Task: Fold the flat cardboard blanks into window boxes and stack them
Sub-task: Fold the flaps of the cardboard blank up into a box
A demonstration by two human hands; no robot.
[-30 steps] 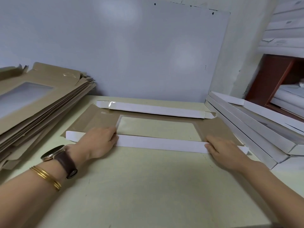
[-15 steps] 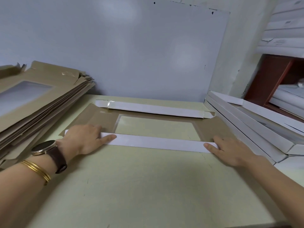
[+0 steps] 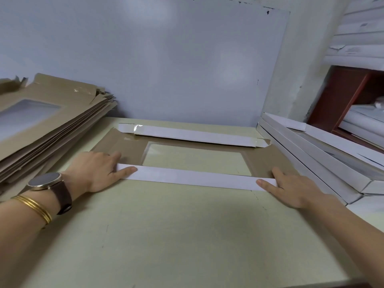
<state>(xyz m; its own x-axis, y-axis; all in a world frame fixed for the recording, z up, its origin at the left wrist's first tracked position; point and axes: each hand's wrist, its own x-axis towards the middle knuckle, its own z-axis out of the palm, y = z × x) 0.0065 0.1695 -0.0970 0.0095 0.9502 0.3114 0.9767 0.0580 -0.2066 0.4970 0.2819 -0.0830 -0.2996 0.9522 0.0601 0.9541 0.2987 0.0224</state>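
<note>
While the cardboard blank [image 3: 260,161] lay flat on the table [image 3: 176,235], the left hand [image 3: 95,171] pressed straight fingers on the left end of its folded white near flap [image 3: 193,177], the right hand [image 3: 291,189] likewise on the right end. Flat blanks [image 3: 52,129] were piled left, folded boxes [image 3: 311,156] right.

The left hand [image 3: 97,171] lies palm down at the middle left of the frame, its fingers [image 3: 126,170] straight and pointing toward the centre. Its bare forearm runs in from the lower left corner, with a wristwatch [image 3: 44,181] and gold bangles [image 3: 34,206] on the wrist. The right hand [image 3: 291,190] lies palm down at the middle right, fingers [image 3: 265,183] stretched flat and pointing inward, its bare forearm coming up from the lower right corner.
</note>
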